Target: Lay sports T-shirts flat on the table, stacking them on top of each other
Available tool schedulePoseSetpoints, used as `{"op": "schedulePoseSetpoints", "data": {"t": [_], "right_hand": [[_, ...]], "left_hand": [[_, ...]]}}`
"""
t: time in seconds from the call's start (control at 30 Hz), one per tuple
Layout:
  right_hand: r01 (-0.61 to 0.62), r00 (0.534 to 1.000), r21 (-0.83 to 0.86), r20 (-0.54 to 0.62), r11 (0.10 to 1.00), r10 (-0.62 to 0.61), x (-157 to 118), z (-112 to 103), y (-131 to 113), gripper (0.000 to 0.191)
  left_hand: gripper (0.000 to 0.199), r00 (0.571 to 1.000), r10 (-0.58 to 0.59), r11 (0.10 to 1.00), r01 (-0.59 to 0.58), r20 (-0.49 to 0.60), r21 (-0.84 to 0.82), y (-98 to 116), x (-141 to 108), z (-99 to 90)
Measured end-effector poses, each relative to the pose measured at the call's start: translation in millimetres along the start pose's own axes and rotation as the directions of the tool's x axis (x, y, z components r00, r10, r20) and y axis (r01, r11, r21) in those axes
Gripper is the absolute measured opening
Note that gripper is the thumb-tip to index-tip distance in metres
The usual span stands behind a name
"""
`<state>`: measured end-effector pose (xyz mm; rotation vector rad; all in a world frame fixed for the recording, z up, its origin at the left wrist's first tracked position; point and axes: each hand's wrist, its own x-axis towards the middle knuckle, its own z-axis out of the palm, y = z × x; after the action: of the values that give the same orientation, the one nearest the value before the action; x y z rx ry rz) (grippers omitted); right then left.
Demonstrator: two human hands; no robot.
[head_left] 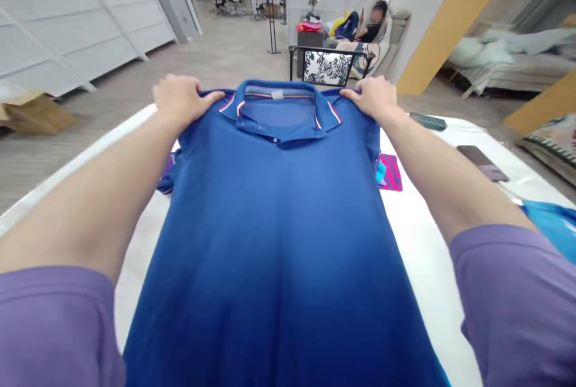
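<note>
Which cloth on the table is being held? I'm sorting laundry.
The blue polo shirt, gripped at its shoulders by left hand and right hand; others lie untouched.

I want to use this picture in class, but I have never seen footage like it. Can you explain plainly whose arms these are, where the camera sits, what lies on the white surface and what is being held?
There is no machine here. The camera is worn on a person's head and looks forward and down, so the two arms in purple sleeves are that person's own. The left hand and the right hand each grip a shoulder of a blue polo shirt, which is spread out front side up, collar away from the camera, over a white table. A pink patterned cloth shows from under the shirt's right edge. Two dark flat objects lie farther right, and a light blue cloth sits at the right edge. In the background another person reclines on a seat.
</note>
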<state>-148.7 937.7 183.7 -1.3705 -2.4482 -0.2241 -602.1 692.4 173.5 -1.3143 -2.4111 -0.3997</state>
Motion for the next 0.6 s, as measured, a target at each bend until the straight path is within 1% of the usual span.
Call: {"op": "schedulePoseSetpoints", "data": {"t": [0.07, 0.13, 0.17, 0.23, 0.27, 0.3, 0.33, 0.37, 0.4, 0.47, 0.53, 0.57, 0.6], "right_hand": [[-0.029, 0.998, 0.016, 0.054, 0.999, 0.028, 5.9, 55.7, 3.8, 0.09], [-0.035, 0.995, 0.004, 0.095, 0.999, 0.035, 9.8, 103.4, 7.7, 0.087], [-0.033, 0.993, -0.002, 0.115, 0.999, 0.033, 11.1, 123.7, 8.6, 0.088], [-0.035, 0.988, -0.003, 0.15, 0.999, 0.035, 12.6, 154.8, 8.0, 0.091], [-0.042, 0.985, 0.003, 0.168, 0.999, 0.041, 13.0, 164.8, 7.0, 0.092], [-0.055, 0.982, 0.012, 0.183, 0.998, 0.052, 13.3, 170.6, 6.2, 0.093], [-0.072, 0.978, 0.019, 0.198, 0.997, 0.066, 13.4, 172.5, 6.4, 0.094], [-0.093, 0.974, 0.027, 0.208, 0.995, 0.085, 13.1, 170.5, 8.3, 0.096], [-0.122, 0.971, 0.037, 0.211, 0.992, 0.111, 11.9, 165.2, 12.5, 0.098], [-0.192, 0.964, 0.055, 0.198, 0.98, 0.178, 4.5, 147.2, 29.1, 0.099], [-0.253, 0.953, 0.048, 0.185, 0.966, 0.24, -13.2, 124.8, 55.1, 0.096], [-0.274, 0.945, 0.035, 0.195, 0.961, 0.262, -26.1, 114.0, 69.5, 0.093], [-0.288, 0.934, 0.029, 0.229, 0.957, 0.274, -41.1, 104.2, 83.4, 0.09]], "left_hand": [[0.104, 0.995, -0.032, 0.999, 0.034, 0.091, -0.014, 1.0, -10.2, 50.4], [0.092, 0.987, -0.049, 0.998, 0.053, 0.154, -0.025, -1.9, -16.5, 96.3], [0.089, 0.982, -0.058, 0.997, 0.065, 0.179, -0.035, -3.5, -17.7, 116.2], [0.088, 0.974, -0.089, 0.993, 0.103, 0.211, -0.061, -6.2, -17.4, 146.7], [0.09, 0.969, -0.11, 0.989, 0.13, 0.22, -0.077, -7.7, -16.4, 156.2], [0.092, 0.965, -0.132, 0.983, 0.157, 0.225, -0.096, -10.1, -15.3, 161.5], [0.094, 0.962, -0.151, 0.976, 0.181, 0.226, -0.118, -14.2, -14.5, 162.5], [0.095, 0.961, -0.165, 0.969, 0.199, 0.221, -0.145, -20.4, -14.2, 159.6], [0.094, 0.96, -0.175, 0.962, 0.214, 0.217, -0.171, -29.4, -15.3, 153.1], [0.093, 0.956, -0.183, 0.952, 0.231, 0.23, -0.202, -55.5, -23.5, 132.5], [0.097, 0.937, -0.171, 0.955, 0.234, 0.305, -0.182, -88.9, -42.7, 107.8], [0.099, 0.925, -0.145, 0.964, 0.212, 0.351, -0.161, -105.7, -56.2, 96.2], [0.099, 0.916, -0.106, 0.973, 0.176, 0.387, -0.15, -121.0, -71.5, 86.2]]}}
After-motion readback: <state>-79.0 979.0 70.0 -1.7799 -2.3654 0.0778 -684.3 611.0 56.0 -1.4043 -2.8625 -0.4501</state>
